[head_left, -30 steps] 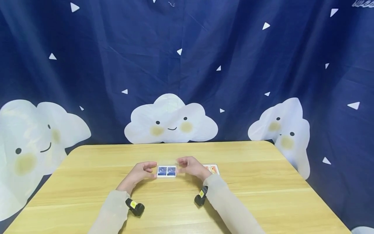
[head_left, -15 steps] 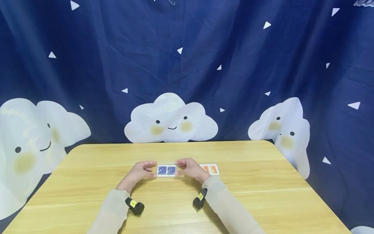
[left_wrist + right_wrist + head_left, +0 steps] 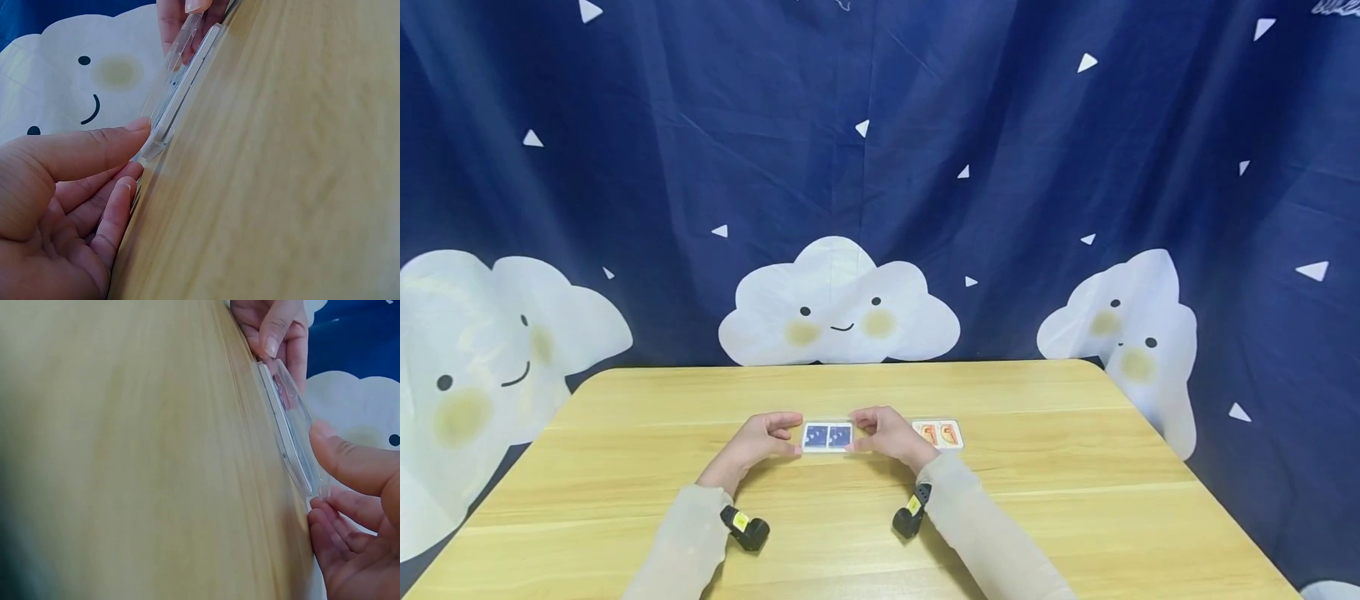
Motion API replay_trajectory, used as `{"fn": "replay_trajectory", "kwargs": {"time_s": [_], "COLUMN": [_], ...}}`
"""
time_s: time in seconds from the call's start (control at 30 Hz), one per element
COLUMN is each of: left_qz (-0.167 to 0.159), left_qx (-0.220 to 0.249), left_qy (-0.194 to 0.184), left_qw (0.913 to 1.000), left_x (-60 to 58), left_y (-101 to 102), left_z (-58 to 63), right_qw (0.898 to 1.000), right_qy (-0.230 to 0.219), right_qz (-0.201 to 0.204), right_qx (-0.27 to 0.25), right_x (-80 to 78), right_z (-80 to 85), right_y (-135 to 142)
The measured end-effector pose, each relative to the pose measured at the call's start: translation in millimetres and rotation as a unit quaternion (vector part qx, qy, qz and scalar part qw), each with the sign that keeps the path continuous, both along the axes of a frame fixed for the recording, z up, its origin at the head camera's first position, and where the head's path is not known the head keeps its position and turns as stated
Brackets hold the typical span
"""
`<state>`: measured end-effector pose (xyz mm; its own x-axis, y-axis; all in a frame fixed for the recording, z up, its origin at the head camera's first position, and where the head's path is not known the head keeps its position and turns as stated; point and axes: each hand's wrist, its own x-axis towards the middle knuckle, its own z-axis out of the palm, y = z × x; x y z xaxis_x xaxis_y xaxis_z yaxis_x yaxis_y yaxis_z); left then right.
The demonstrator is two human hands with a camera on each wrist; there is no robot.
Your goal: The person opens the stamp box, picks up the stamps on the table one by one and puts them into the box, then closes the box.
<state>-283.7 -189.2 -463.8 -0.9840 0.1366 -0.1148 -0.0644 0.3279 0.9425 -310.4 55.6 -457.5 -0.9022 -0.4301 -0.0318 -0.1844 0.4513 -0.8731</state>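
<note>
A flat clear plastic case (image 3: 827, 450) lies on the table, with two blue-backed playing-card decks (image 3: 816, 437) side by side in it. Over the case's white-edged base (image 3: 282, 428) is its clear lid (image 3: 304, 428), tilted, with a gap wider towards the right hand. My left hand (image 3: 758, 442) holds the lid's left end, thumb in front and fingers behind. At the other end my right hand (image 3: 887, 435) pinches the lid between thumb and fingers. Each wrist view shows the opposite hand at the far end of the case.
Just right of my right hand lies a second clear case (image 3: 938, 433) with two orange-and-white pictures. The wooden table (image 3: 850, 533) ends at a dark blue curtain (image 3: 880, 150) with white clouds. Black cameras are strapped to both wrists.
My right hand has shifted slightly left along the case end, uncovering more of the second case. The left hand has stayed almost still.
</note>
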Motion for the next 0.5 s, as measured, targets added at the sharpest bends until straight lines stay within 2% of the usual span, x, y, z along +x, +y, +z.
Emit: {"fn": "replay_trajectory", "kwargs": {"time_s": [0.17,0.5], "left_qz": [-0.009,0.0], "left_qx": [-0.001,-0.005], "left_qy": [0.003,-0.001], "left_qw": [1.0,1.0], "left_x": [0.9,-2.6], "left_y": [-0.1,-1.3], "left_z": [1.0,-2.3], "right_qw": [1.0,1.0], "right_qy": [0.004,-0.004], "right_qz": [0.0,-0.01], "right_qx": [0.006,0.024], "right_x": [0.8,2.6], "right_z": [0.3,3.8], "right_y": [-1.6,-4.0]}}
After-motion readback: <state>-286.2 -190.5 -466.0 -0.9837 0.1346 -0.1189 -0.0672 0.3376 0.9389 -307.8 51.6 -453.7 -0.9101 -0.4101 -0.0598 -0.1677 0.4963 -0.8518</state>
